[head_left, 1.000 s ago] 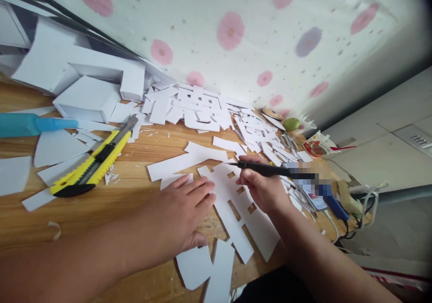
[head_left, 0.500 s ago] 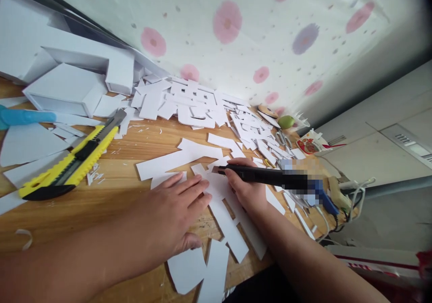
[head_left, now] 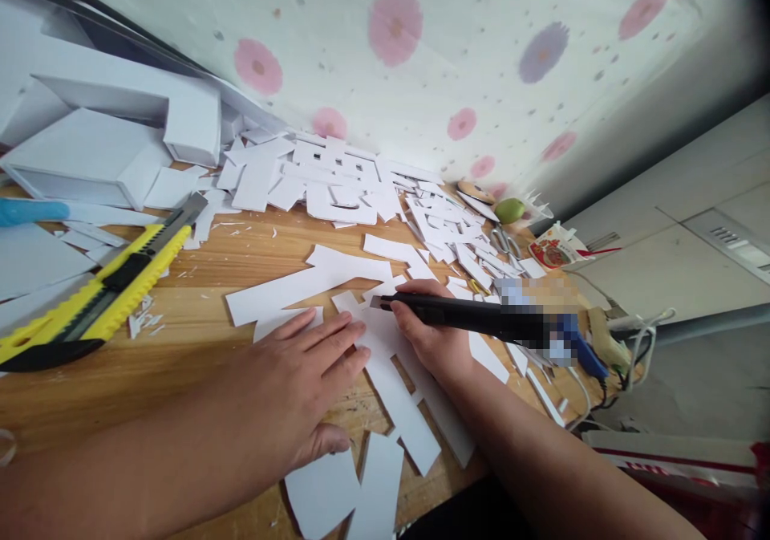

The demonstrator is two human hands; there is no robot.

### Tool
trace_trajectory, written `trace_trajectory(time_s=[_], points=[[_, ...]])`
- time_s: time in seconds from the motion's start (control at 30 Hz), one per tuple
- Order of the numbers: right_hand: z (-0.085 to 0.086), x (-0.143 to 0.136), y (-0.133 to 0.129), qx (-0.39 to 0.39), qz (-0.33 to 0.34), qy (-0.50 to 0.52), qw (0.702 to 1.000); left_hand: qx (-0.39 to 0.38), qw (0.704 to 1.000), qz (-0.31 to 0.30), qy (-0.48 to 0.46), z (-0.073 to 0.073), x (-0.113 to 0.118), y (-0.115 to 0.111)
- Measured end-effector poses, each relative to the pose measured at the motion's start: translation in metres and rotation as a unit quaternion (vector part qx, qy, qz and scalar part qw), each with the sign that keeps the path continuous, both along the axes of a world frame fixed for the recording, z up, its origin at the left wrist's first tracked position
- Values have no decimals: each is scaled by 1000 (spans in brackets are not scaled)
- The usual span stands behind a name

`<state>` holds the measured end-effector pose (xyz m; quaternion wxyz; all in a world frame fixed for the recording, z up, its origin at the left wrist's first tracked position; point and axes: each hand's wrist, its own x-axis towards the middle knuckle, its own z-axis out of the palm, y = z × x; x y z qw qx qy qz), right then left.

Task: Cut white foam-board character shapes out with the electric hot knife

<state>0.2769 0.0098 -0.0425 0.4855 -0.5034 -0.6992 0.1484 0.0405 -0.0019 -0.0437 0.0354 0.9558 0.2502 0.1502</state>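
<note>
Right, all eyes on the slotted white board (head_left: pixel 404 412), lying flat on the wooden table (head_left: pixel 192 315) between the two hands! The right hand (head_left: pixel 433 339) is wrapped around a black cutter (head_left: pixel 463 315), its blade pointing left over the board's upper end; whether the edge is biting, I can't tell from here. And look at the left hand (head_left: pixel 301 371): palm down, holding nothing, fingers slightly spread, their tips by the board's left edge, the thumb down beside a smaller white piece (head_left: pixel 322 484). Just above those fingers sits a long branching offcut (head_left: pixel 313 275). Off to the left, a yellow utility knife (head_left: pixel 126 271) lies with its blade out, just below some folded white boxes (head_left: pixel 84 151). Further back, a great heap of white scraps (head_left: pixel 337 179) runs along a flower-patterned sheet (head_left: pixel 469 50), then come scissors (head_left: pixel 505 243), a green fruit (head_left: pixel 510 209) and a red-and-white carton (head_left: pixel 550 249)!
</note>
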Motion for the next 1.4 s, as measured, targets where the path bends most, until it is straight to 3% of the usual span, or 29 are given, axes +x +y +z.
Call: trace_trajectory(time_s=[0.77, 1.0, 1.17, 1.4], points=[[2, -1, -3, -63, 2, -24, 998, -25, 1000, 8, 13, 5, 0, -1], [6, 2, -9, -77, -4, -50, 996, -66, 996, 15, 66, 6, 2, 1], [9, 4, -17, -85, -5, -42, 995, -33, 998, 0, 58, 1, -2, 2], [9, -3, -14, -24, -41, 27, 998, 48, 998, -36, 26, -3, -6, 3]])
